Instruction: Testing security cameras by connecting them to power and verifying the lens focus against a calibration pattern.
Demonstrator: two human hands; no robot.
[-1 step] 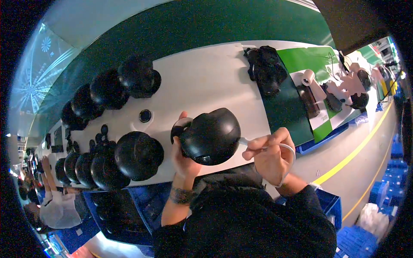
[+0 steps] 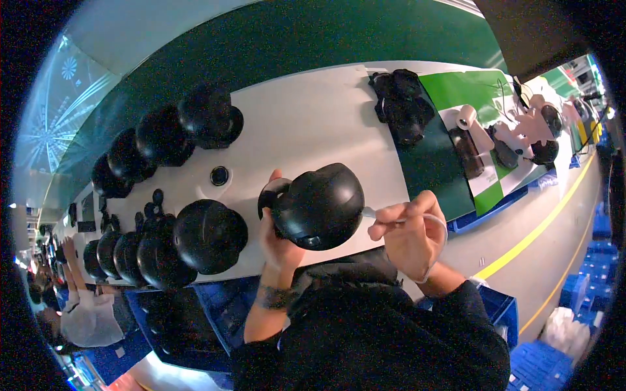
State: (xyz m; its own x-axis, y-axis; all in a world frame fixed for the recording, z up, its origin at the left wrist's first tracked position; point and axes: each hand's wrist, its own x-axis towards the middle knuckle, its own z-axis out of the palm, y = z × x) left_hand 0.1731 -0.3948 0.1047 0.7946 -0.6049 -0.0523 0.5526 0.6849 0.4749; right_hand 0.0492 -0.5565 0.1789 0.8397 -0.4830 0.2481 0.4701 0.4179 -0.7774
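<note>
Head: L grip [image 2: 280, 252] cradles black globe shell [image 2: 323, 207]; R grip [image 2: 412, 236] pinches white tube [image 2: 446, 236], tip [image 2: 370, 213] just left. Prob. aligning; next needs steady L.

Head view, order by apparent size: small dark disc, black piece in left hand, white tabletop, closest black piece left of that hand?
1. White tabletop
2. Held black piece
3. Black piece to its left (true sizes unsure: the held one may sit nearer the camera)
4. Small dark disc
</note>
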